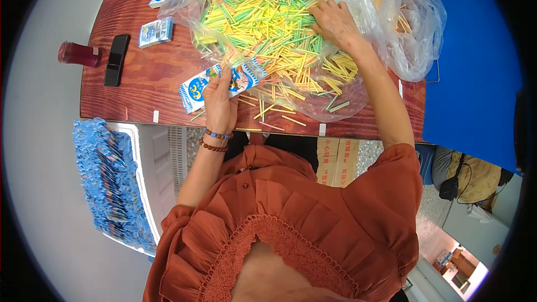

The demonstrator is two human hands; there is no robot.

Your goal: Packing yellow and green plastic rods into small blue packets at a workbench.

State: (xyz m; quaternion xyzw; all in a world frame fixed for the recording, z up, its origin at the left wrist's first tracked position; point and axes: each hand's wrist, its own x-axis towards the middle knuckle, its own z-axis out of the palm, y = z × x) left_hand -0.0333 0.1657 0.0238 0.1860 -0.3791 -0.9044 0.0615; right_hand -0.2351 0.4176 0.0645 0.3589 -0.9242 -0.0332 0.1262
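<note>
My left hand (220, 98) is closed around a blue-and-white printed packet (196, 90), which lies slantwise across my fingers near the table's front edge. Thin yellow, green and pink sticks (263, 19) are heaped in front of me on a spread clear plastic bag (184, 0). At the right side of this heap rests my right hand (334, 22), its bent fingers and thumb apart over the sticks. The fingertips are partly hidden, and nothing shows held in them. Several loose sticks (293, 120) lie between the packet and the table edge.
On the red-brown table (151, 81) to the left are a phone (116, 60), a reddish bottle (78, 54) and a small packet stack (155, 32). Another plastic bag (417, 39) sits at right. Below left, a white foam box (137, 162) holds many blue packets.
</note>
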